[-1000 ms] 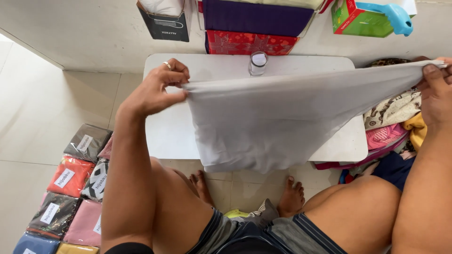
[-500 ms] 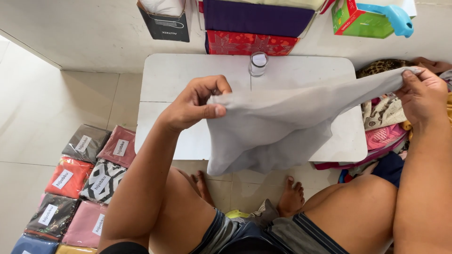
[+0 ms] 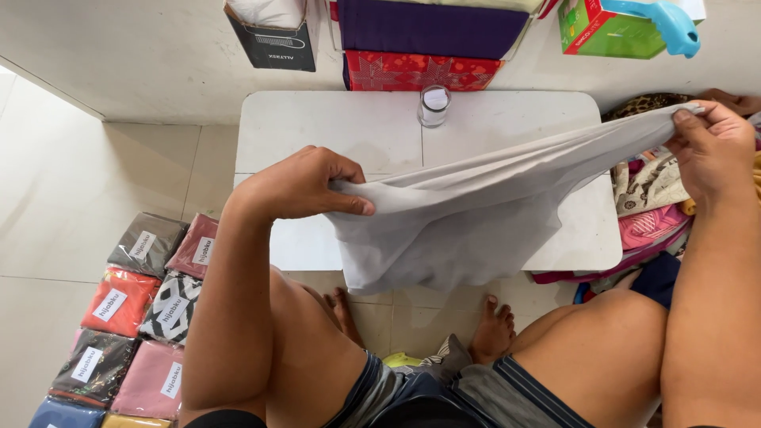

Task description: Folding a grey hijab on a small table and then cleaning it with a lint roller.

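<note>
Left hand [image 3: 297, 186] has slid inward along the thin grey fabric [image 3: 468, 222], fingers pinching its top edge over the low white table [image 3: 333, 127], while the right hand [image 3: 709, 150] stays gripping the far corner, so it's halving.

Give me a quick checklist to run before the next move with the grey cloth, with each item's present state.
1. Left hand pinches one end of the cloth: ok.
2. Right hand grips the other end: ok.
3. Cloth's top edge stretched between the hands: ok, though it slopes up toward the right.
4. Cloth lifted off the table: cannot tell; the lower part hangs past the near edge.
5. Glass stands away from the cloth: ok, upright beyond it.
6. Packets on the floor out of the cloth's way: ok.
</note>
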